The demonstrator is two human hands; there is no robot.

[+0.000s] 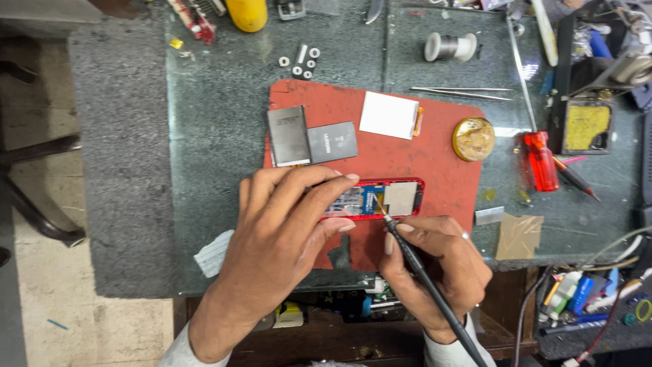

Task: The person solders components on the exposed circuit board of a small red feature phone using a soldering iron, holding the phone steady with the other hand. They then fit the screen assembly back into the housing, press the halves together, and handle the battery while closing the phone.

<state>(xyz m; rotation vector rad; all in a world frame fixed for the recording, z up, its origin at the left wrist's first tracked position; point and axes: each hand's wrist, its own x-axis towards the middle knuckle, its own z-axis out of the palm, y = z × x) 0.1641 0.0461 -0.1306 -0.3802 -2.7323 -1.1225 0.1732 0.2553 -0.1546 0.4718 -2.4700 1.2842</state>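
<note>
A small red phone (397, 198) with its back off lies on a red mat (380, 146), its circuit board showing. My left hand (282, 228) rests over the phone's left end, fingers pressing it down. My right hand (438, 261) grips a thin black soldering iron (421, 272) like a pen, its tip touching the board near the phone's middle. Two grey battery-like slabs (309, 139) and a white square piece (388, 114) lie on the mat behind the phone.
On the glass-topped bench sit a round brass tin (473, 138), a red-handled screwdriver (536, 153), tweezers (465, 92), a solder spool (449, 46), a yellow sponge in a black stand (586, 126) and small white rings (302, 62). A lower shelf holds pens and tools (584, 299).
</note>
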